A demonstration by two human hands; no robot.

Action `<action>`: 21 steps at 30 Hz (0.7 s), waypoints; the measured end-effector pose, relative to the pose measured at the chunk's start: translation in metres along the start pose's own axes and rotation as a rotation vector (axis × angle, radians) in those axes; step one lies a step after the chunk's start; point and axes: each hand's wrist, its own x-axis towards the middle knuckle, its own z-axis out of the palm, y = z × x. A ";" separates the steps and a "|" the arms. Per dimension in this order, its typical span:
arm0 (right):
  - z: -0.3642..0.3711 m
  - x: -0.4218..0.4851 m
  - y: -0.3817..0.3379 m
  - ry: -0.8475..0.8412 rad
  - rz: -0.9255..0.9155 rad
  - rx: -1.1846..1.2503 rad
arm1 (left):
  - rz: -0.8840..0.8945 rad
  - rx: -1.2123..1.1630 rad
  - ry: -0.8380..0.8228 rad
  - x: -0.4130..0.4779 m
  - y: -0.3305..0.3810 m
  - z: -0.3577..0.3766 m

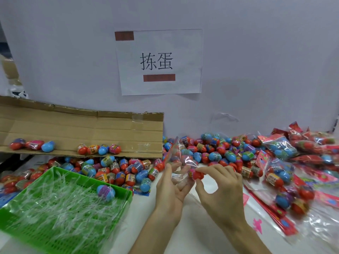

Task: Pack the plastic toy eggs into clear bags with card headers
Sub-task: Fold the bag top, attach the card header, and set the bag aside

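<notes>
1. One red egg [196, 174] is pinched between the thumb and forefinger of the right hand [222, 191], at the mouth of a clear bag [180, 162].
2. One hand on each thing: the left hand [170, 184] holds the bag, which stands up from its fingers, and the right grips the egg; the two hands sit close together above the white worktop [143, 208].
3. Many loose eggs [211, 149], red and blue with printed bands, lie heaped on the worktop just behind the hands and spread out to the left.
4. Several filled bags [280, 145] with red card headers are piled to the right, and flat empty bags [275, 217] lie in front of them near the right forearm.
5. One green basket [22, 228] at the lower left holds thin strips of clear plastic and a single blue and purple egg [106, 193].
6. A few more eggs rest along a flattened cardboard sheet [73, 125] that leans behind the basket.
7. One white paper sign [159, 61] with two printed characters is stuck on the wall above.
</notes>
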 end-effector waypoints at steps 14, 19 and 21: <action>0.001 0.001 -0.001 -0.080 0.062 0.199 | -0.026 0.039 -0.095 0.002 -0.003 -0.001; -0.002 0.004 0.003 -0.013 0.101 0.191 | 0.028 -0.036 -0.070 0.006 0.004 -0.003; -0.004 0.007 0.006 0.002 0.130 0.202 | 0.027 -0.087 -0.068 0.008 0.006 -0.004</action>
